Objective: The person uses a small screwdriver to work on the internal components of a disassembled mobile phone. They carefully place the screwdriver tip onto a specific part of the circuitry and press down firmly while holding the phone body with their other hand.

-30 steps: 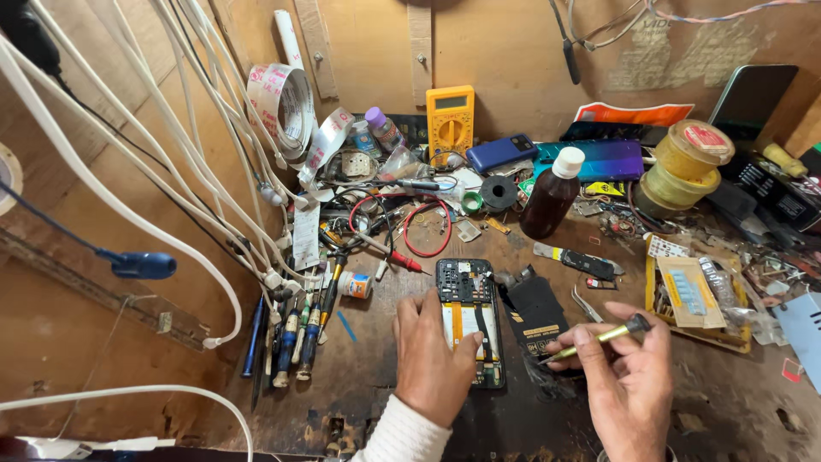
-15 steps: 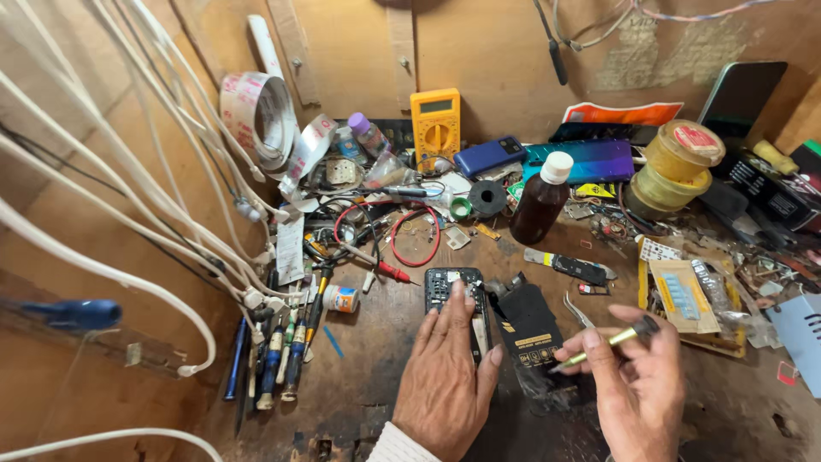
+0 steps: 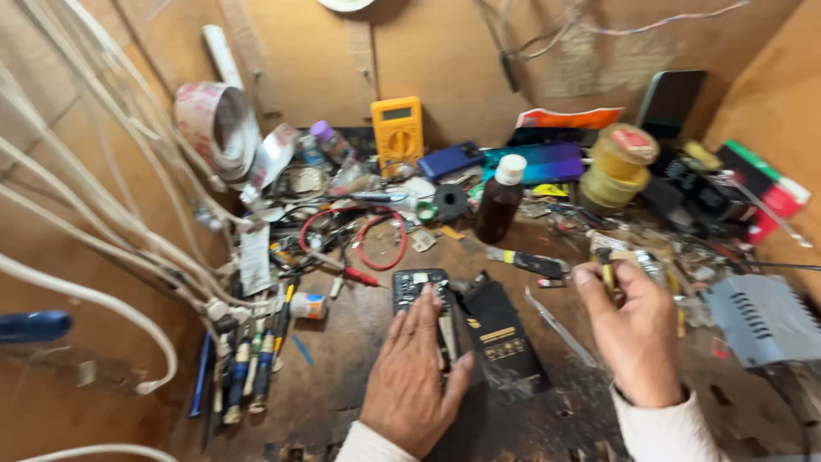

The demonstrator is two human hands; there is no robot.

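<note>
Lying flat, the left hand (image 3: 416, 376) covers an opened phone (image 3: 421, 291) beside a black label-printed battery (image 3: 505, 338); right hand (image 3: 637, 329) pinches a yellow-handled tool (image 3: 608, 275) near a brown white-capped bottle (image 3: 500, 198).

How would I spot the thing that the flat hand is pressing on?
Start at the yellow meter standing against the back board and come straight down the bench. Under the left hand lies an opened phone, dark, its insides showing. The black slab beside it is plain and closed.
</note>
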